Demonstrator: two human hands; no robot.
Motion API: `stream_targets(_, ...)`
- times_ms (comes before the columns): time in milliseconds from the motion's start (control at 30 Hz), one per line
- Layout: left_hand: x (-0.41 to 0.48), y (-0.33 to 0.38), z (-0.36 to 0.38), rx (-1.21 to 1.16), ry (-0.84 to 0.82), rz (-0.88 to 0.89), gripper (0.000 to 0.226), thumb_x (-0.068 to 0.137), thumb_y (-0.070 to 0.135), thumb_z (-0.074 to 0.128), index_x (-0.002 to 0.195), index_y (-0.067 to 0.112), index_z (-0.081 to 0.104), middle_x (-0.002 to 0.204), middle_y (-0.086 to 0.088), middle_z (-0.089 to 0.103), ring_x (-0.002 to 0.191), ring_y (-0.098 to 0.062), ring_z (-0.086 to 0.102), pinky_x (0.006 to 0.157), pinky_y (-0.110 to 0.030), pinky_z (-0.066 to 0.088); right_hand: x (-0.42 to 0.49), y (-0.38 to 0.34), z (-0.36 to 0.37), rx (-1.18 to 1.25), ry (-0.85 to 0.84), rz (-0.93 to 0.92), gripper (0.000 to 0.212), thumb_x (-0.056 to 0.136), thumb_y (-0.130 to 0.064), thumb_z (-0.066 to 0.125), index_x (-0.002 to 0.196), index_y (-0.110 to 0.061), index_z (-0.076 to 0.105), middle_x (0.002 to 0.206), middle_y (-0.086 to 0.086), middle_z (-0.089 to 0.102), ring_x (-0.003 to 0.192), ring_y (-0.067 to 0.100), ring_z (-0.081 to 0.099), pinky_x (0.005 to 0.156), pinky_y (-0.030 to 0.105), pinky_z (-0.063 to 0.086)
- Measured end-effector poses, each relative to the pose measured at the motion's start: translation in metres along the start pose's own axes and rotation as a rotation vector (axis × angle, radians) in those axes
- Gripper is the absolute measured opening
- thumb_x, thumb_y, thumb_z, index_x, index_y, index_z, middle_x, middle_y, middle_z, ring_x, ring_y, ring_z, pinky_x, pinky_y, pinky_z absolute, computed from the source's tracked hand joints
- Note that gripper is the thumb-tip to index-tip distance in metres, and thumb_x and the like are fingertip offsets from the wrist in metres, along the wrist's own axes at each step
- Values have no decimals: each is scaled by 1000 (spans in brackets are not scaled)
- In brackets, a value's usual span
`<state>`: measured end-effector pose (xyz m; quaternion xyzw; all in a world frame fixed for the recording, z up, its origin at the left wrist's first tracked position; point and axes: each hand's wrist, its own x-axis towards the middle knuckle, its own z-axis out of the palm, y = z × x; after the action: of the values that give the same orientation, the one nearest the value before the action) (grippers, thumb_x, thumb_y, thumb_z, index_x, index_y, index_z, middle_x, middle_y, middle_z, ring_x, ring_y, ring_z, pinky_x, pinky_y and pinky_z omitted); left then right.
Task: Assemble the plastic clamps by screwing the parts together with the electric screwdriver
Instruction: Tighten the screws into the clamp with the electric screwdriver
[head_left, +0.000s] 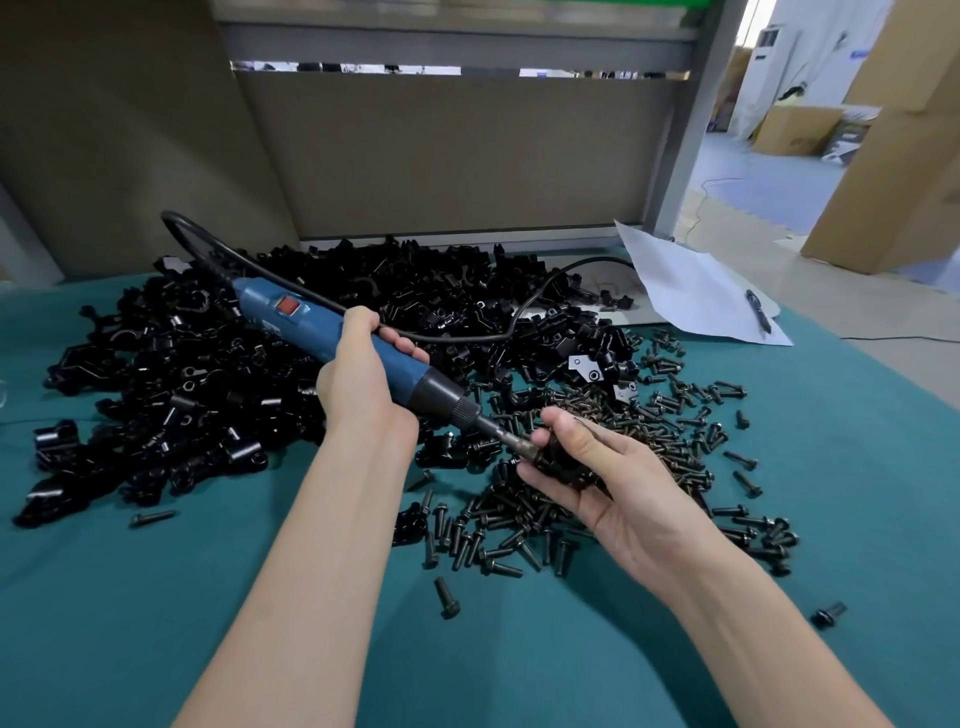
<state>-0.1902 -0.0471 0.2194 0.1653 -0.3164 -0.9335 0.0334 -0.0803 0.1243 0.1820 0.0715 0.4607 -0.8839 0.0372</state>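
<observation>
Two forearms (291, 597) are seen at the bottom edge; at centre, the blue electric screwdriver (332, 327) is gripped by the left hand (358, 384), its tip set on a clamp (558, 460) held in the right hand (597, 478), while the heaped parts (208, 374) at left and the screws (519, 530) at lower right are judged yet to be assembled.

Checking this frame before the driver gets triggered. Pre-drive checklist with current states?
1. Tool grip: left hand wraps round the body of the electric screwdriver: ok.
2. Workpiece: right hand holds the clamp: ok.
3. Bit tip at the clamp: ok. Seated in a screw head: cannot tell, hidden.
4. Right thumb clear of the bit: cannot tell, it lies close beside the tip.
5. Cable free: cannot tell, it trails over the pile of clamp parts.
6. Loose screws near the right hand: ok.
</observation>
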Motion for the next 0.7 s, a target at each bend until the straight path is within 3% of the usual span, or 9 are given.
stream_targets(100, -1, 0, 1, 9, -8, 5, 14, 86, 7, 63, 81, 12, 51, 56, 4, 53, 45, -10, 50, 51, -25, 49, 2, 0, -2, 25, -4, 6, 43, 73, -11, 81, 112, 6, 72, 93, 12, 73, 93, 22, 75, 78, 34, 64)
stream_targets(267, -4, -2, 2, 24, -46, 13, 16, 85, 6, 63, 91, 12, 50, 59, 3, 54, 47, -10, 50, 52, -25, 49, 2, 2, -2, -18, 32, 9, 47, 73, -11, 80, 115, 6, 69, 93, 12, 74, 93, 23, 75, 78, 34, 64)
stream_targets(433, -9, -4, 6, 39, -78, 36, 14, 83, 6, 63, 84, 12, 50, 59, 2, 54, 48, -11, 50, 53, -25, 49, 2, 0, -4, -24, 42, 20, 32, 79, -12, 77, 105, 5, 73, 95, 14, 74, 93, 24, 74, 78, 34, 64)
stream_targets(600, -10, -3, 5, 38, -89, 25, 15, 84, 7, 63, 80, 13, 50, 59, 3, 53, 48, -10, 50, 52, -25, 49, 2, 0, -2, -17, 53, 39, 31, 80, -13, 77, 105, 6, 74, 103, 19, 76, 92, 25, 76, 75, 32, 64)
stream_targets(700, -10, -4, 4, 38, -94, 19, 16, 84, 7, 63, 76, 13, 50, 58, 3, 53, 47, -10, 50, 52, -24, 49, 1, 0, -1, -23, 52, 61, 23, 80, -15, 77, 93, 4, 79, 103, 19, 76, 88, 24, 75, 72, 29, 63)
